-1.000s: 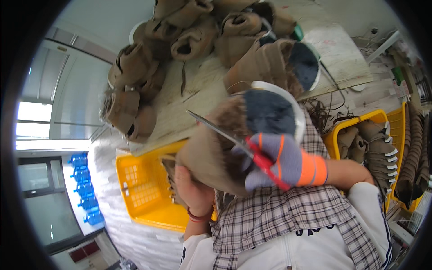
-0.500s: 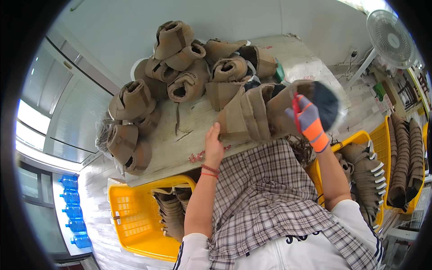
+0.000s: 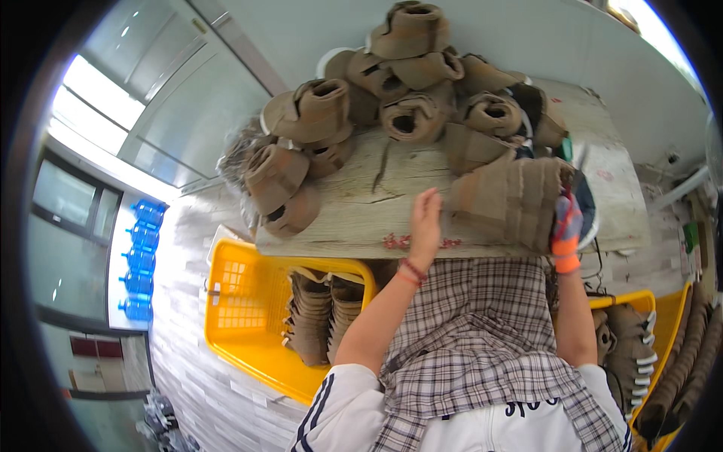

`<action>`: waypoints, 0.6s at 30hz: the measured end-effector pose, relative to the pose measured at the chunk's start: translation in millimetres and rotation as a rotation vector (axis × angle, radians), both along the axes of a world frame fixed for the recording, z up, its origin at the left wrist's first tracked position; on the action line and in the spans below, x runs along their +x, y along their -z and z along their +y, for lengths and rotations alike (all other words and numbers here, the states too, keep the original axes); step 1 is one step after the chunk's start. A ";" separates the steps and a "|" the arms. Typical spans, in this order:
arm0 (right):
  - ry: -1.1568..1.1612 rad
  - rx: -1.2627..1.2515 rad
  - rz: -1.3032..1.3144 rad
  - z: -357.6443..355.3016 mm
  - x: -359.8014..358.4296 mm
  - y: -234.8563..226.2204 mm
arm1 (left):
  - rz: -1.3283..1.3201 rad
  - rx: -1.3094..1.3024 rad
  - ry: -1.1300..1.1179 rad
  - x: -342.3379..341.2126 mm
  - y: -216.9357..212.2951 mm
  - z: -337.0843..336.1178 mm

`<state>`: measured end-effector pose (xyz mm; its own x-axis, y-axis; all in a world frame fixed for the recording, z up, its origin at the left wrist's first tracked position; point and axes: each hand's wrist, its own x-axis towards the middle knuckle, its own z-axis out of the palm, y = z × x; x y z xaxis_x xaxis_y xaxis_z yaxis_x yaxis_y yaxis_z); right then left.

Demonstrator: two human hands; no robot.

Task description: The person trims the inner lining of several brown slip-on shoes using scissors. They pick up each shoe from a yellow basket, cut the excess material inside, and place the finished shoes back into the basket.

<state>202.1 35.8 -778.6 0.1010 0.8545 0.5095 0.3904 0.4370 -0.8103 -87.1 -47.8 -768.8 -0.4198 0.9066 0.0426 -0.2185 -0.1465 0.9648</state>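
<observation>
A row of brown, bell-shaped padded cuffs (image 3: pixel 506 202), nested into one another, lies on its side near the table's front edge. My right hand (image 3: pixel 566 230), in a grey and orange glove, is at the right end of this row. Its fingers are closed around a slim red-handled tool (image 3: pixel 565 187) whose working end I cannot make out. Just left of the row, my bare left hand (image 3: pixel 426 230) is held upright with fingers stretched, holding nothing. Behind the right hand shows a dark blue rounded piece with a pale rim (image 3: pixel 585 212).
More brown cuffs (image 3: pixel 413 117) are heaped at the back of the wooden table (image 3: pixel 350 215). A yellow basket (image 3: pixel 241 320) with stacked cuffs stands below left; another yellow basket (image 3: pixel 640 299) with cuffs stands at right. Blue water bottles (image 3: pixel 141 260) line the far left.
The view has shifted, so the table sits further right. My right hand and the row's right-end cuff have come in closer, and the nested row is now more compact. My left hand stays beside the row.
</observation>
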 end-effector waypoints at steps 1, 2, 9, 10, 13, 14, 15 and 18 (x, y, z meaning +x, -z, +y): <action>-0.040 0.018 0.030 -12.6 2.6 -19.3 | 0.217 0.020 -0.241 -24.5 2.7 -18.7; -0.043 -0.099 0.110 -20.0 22.2 -16.3 | 0.427 0.046 -0.458 -50.3 3.9 -34.6; -0.144 -0.157 0.521 -60.0 74.5 -42.4 | 1.433 0.172 -1.138 -232.2 -86.6 -90.9; -0.123 -0.148 0.505 -68.1 64.5 -51.5 | 1.526 0.079 -0.972 -241.4 -113.1 -79.5; -0.185 -0.130 0.492 -74.0 52.3 -53.7 | 1.765 -0.349 -0.562 -297.6 -146.3 -55.6; -0.197 -0.125 0.464 -77.9 45.7 -56.7 | 1.610 -0.257 -0.568 -310.7 -156.8 -53.9; -0.208 -0.122 0.432 -82.8 39.0 -61.1 | 1.449 -0.169 -0.568 -322.0 -166.3 -53.8; -0.254 -0.119 0.337 -101.3 42.2 -73.0 | 1.033 0.207 -0.721 -335.4 -193.0 -66.5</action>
<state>244.3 -65.5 -705.6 0.0235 0.9243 0.3810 -0.0127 0.3813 -0.9243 -422.5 -114.3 -575.8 -0.4997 0.4256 0.7544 0.8078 -0.0854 0.5833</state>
